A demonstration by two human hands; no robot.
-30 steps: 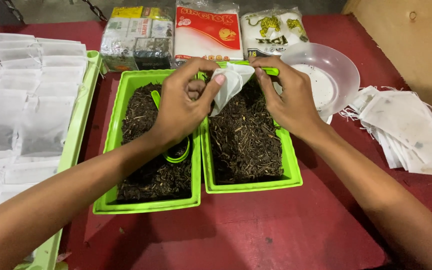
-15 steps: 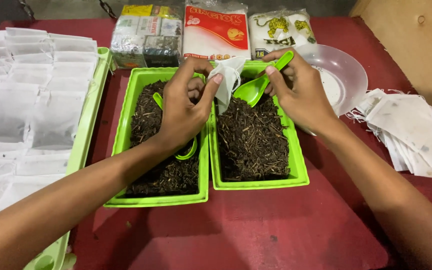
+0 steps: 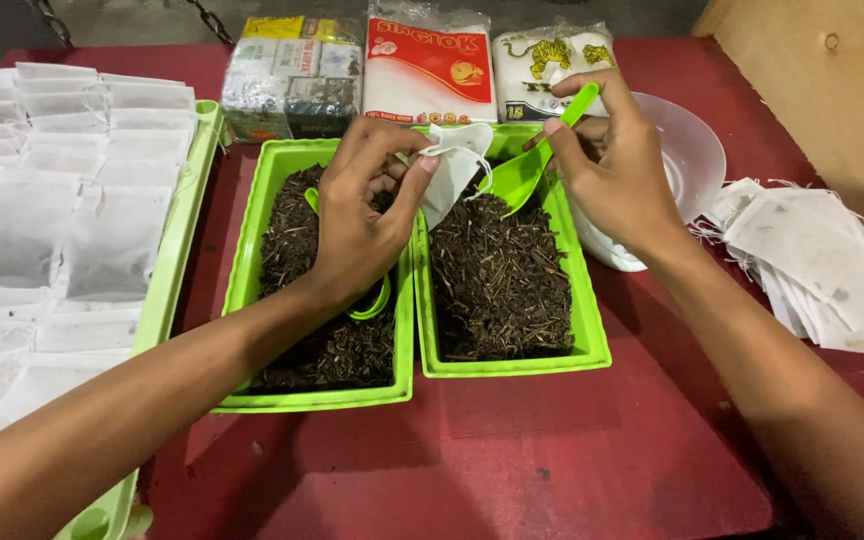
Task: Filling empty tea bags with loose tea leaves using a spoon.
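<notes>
Head view: A small white filter pouch (image 3: 452, 165) is pinched at its upper edge between the thumb and fingers of the left hand (image 3: 362, 215) and held with its mouth upward above the far end of the right-hand green tray (image 3: 512, 362) of dark dried leaf. The pouch hangs down and slightly leftward from the pinch, its long axis close to upright. A green plastic scoop (image 3: 532, 160) is gripped by the handle in the right hand (image 3: 617, 175), fingers closed round it; the handle runs up and to the right, and the bowl points down and left, toward the pouch. Bowl and pouch are seen just beside each other, the scoop lying to the pouch's right; whether they touch cannot be told. The right hand is thus the nearer to the scoop's working end, the left to the pouch mouth.

A second green tray (image 3: 242, 290) of darker leaf lies under the left wrist, with another green scoop (image 3: 367, 305) partly hidden in it. A clear plastic bowl (image 3: 697, 150) sits behind the right hand. Empty white pouches (image 3: 812, 260) are heaped at the right on the red table (image 3: 512, 470), and filled pouches are laid in rows on a pale green tray (image 3: 167, 260) at the left. Three packets (image 3: 422, 70) stand along the far edge.
</notes>
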